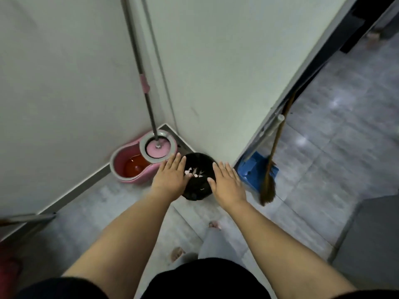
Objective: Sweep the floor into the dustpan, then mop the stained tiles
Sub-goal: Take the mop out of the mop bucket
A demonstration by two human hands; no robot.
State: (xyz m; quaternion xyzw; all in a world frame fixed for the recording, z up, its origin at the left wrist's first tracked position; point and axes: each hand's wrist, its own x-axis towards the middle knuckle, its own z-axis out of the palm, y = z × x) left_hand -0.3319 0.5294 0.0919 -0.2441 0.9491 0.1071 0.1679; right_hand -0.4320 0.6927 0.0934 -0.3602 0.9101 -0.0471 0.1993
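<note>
The left hand is reaching forward with its fingers straight and spread, palm down, holding nothing, and it is lying over the left edge of a round bin lined with a black bag. The right hand is stretching out the same way, flat and empty, over the right edge of the bin; whether either palm is touching the bag cannot be told. Between the two hands, white paper scraps are showing inside the bin. Just left of the bin a pink mop bucket is standing in the corner of the walls, reddish water lying in its open half, and the mop is sitting in the spinner nearer the bin, its metal handle rising up along the wall. Just right of the bin a blue dustpan is leaning at the wall's outer corner, and a straw broom is standing against it, bristles down and blurred. The grey floor tiles are spreading around the bin on the near and right sides, gleaming in spots. Nearer than the bin, a bare foot is resting on the tiles below a grey trouser leg.
</note>
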